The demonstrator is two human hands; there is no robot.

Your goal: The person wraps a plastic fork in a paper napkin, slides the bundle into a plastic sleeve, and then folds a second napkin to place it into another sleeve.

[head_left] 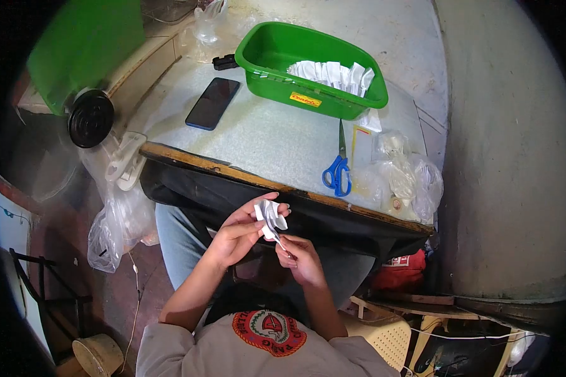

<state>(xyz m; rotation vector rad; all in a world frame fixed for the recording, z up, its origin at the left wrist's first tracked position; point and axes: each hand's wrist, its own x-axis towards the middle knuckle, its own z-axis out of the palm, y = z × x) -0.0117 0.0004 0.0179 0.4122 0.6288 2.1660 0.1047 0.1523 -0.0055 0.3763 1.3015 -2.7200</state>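
A small folded piece of white paper (271,217) is held between my two hands, just off the table's front edge and above my lap. My left hand (238,234) cups it from the left, thumb pressed against its side. Lower down, my right hand (300,259) pinches the paper's narrow, pointed end between thumb and fingers. The paper's exact folds are too small to make out. On the table beyond, a green plastic basin (267,78) holds a row of similar folded white pieces (333,74).
Blue-handled scissors (338,173) lie near clear plastic bags (402,176) on the table's right. A dark phone (212,103) lies on the left, with a small black object (225,62) by the basin. A plastic bag (116,229) hangs off the left edge; a wall (503,157) stands right.
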